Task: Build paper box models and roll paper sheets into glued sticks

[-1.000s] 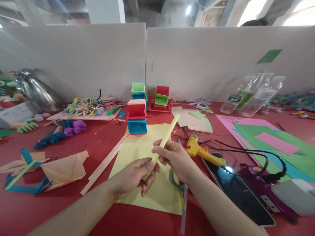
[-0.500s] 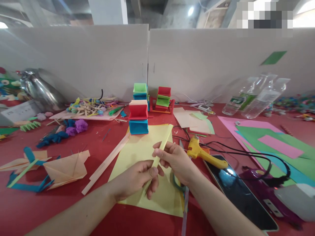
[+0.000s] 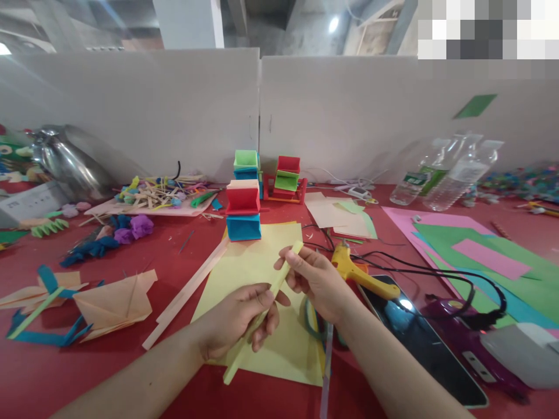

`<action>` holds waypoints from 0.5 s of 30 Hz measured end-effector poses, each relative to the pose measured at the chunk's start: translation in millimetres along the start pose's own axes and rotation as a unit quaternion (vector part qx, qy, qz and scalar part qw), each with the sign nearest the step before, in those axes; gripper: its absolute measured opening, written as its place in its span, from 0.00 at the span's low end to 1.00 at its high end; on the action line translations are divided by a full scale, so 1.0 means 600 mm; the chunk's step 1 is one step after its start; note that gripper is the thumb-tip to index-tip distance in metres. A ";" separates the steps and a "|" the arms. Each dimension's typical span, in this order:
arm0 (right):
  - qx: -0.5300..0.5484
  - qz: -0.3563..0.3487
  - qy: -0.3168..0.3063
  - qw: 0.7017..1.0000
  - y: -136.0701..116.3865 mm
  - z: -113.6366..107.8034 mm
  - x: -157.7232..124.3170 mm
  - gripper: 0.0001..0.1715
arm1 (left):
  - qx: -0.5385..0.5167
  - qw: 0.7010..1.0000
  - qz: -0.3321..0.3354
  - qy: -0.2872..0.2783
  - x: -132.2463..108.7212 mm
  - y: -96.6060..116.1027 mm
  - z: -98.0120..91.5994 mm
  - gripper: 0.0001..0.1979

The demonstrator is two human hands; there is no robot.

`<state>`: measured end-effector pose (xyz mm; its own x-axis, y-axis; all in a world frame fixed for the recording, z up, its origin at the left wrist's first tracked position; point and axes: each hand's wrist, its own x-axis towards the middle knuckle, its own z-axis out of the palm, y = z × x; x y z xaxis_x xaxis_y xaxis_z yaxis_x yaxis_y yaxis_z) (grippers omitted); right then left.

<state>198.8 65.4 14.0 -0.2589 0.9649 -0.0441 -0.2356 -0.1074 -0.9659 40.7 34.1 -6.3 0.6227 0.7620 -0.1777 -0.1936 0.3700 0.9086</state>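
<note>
A narrow folded strip of yellow paper (image 3: 280, 278) slants between my two hands, its lower end sticking out toward me. My left hand (image 3: 251, 314) pinches it about midway, thumb on top. Near the upper end, my right hand (image 3: 312, 276) grips it between thumb and fingers. Below both hands lies a yellow sheet of paper (image 3: 244, 267). Scissors (image 3: 312, 320) lie partly hidden under my right wrist. A stack of folded blue, red and green paper boxes (image 3: 243, 227) stands at the far end of the sheet.
Right of my hands are a yellow glue gun (image 3: 367, 276), a dark phone (image 3: 419, 337) and a purple power strip (image 3: 471, 343) with black cords. Peach paper strips (image 3: 187, 294) and a folded peach paper piece (image 3: 116, 305) lie left. Plastic bottles (image 3: 458, 169) lean against the white partition (image 3: 131, 110).
My right hand has shifted slightly right and up along the yellow strip. The strip has come down toward me, so more of its lower end shows below my left hand.
</note>
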 end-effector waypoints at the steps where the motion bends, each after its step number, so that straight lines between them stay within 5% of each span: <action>1: -0.001 -0.007 0.007 1.000 -0.002 -0.002 0.000 0.14 | -0.011 1.000 0.004 0.000 -0.001 0.000 0.000 0.12; 15: -0.001 -0.013 0.036 0.999 0.006 -0.001 0.002 0.13 | 0.051 0.999 0.004 0.014 -0.003 -0.007 -0.001 0.11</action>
<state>198.4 66.4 10.3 -0.1844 0.9821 -0.0370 -0.2388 -0.0814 -0.9676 39.7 31.4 -9.8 0.5991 0.7803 -0.1794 -0.1195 0.3088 0.9436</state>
